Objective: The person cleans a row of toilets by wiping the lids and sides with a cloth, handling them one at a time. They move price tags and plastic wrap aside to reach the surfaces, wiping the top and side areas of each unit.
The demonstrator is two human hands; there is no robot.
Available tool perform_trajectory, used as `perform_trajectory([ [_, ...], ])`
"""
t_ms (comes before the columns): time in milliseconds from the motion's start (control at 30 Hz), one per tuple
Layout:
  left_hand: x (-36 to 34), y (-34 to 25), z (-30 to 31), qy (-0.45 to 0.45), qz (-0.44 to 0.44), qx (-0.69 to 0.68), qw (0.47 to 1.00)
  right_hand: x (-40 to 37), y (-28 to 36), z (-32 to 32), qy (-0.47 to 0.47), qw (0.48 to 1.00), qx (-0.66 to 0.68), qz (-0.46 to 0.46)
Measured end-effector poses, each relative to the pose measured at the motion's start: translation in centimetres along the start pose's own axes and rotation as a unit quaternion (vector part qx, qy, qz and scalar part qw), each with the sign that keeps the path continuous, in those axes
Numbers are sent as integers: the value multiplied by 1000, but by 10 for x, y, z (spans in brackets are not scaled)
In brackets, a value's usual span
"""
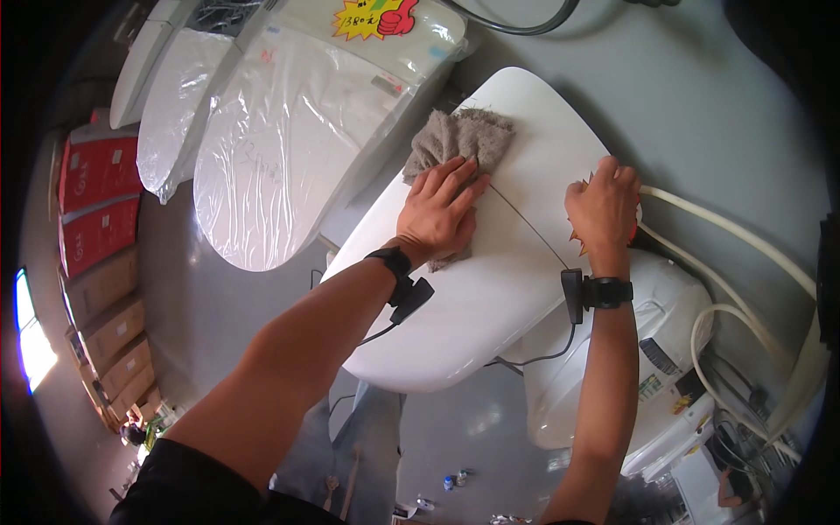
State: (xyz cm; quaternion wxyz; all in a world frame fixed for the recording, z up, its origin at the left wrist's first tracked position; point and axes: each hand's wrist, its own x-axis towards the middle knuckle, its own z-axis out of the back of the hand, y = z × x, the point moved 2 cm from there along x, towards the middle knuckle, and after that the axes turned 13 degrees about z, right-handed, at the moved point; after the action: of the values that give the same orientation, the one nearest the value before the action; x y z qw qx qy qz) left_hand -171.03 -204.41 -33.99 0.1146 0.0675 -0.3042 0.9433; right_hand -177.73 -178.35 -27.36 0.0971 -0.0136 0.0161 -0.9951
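A white toilet lid (490, 289) lies in the middle of the head view. My left hand (442, 210) presses flat on a grey-brown cloth (464, 140) spread over the lid's upper part. My right hand (604, 206) grips the lid's right edge, covering a red and yellow sticker there. Both wrists wear black bands with cables. The white toilet body (665, 350) sits under and to the right of the lid.
Two plastic-wrapped toilet seats (280, 149) stand at the upper left, one with a yellow price sticker (372, 17). Red and brown boxes (96, 227) are stacked at the far left. White hoses (744, 262) curve along the right. Grey floor (700, 87) lies beyond.
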Motion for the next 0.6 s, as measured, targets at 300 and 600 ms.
perform_trajectory([
  [300,11,-23,-1,118,-82,-155,977,-27,14,-14,-38,995,-44,-85],
  [600,111,-65,-58,104,-228,-5,968,-35,16,-17,-106,988,26,-105],
])
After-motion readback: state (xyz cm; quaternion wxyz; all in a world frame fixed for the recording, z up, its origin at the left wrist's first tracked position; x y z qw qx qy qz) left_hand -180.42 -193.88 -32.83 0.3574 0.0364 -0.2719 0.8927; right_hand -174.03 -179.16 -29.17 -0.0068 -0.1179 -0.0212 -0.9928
